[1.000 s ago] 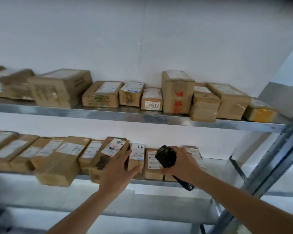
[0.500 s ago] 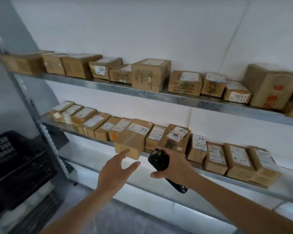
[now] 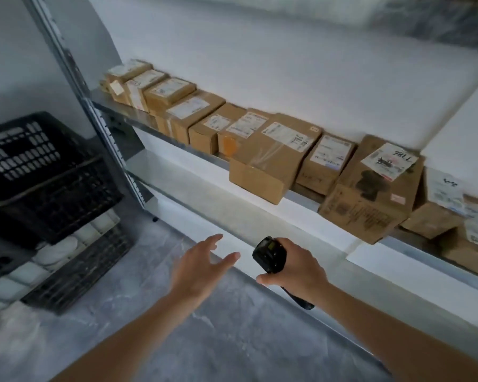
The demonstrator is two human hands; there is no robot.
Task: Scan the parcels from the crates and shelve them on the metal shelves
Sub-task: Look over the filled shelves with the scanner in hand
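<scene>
Far left: stacked black plastic crates (image 3: pixel 39 166), lattice walls, upper ones tilted; white soft parcels (image 3: pixel 58 248) visible through the openings of the lower crate (image 3: pixel 75 271). More pale bags (image 3: pixel 9 329) blurred at the bottom left edge. Grey mottled floor (image 3: pixel 232 340) below.

Just right of the crates: perforated metal upright (image 3: pixel 102 128) of the shelving, slanting across the view.

Metal shelf (image 3: pixel 138 119) running from the upright toward the right edge, carrying a row of brown cardboard parcels with white labels. Small labelled boxes (image 3: pixel 149 86) packed touching at the left end. Mid-row, larger box (image 3: pixel 271 158) with clear tape, front end overhanging the shelf edge. Further right, box marked "7BLL" (image 3: pixel 375 186) on its label, tilted, front corner also past the edge. Beside it, at the right edge, more labelled boxes (image 3: pixel 447 205), partly cut off.

Lower centre: left hand (image 3: pixel 196 271) held out over the floor, fingers spread apart and relaxed, nothing in it, clear of shelf and parcels.

Just to its right: right hand (image 3: pixel 295 268) wrapped tight round a black handheld scanner (image 3: pixel 269 255), head pointing up and away, small screen faintly lit, handle end sticking out below the wrist. Scanner in front of the shelf, touching no parcel.
</scene>
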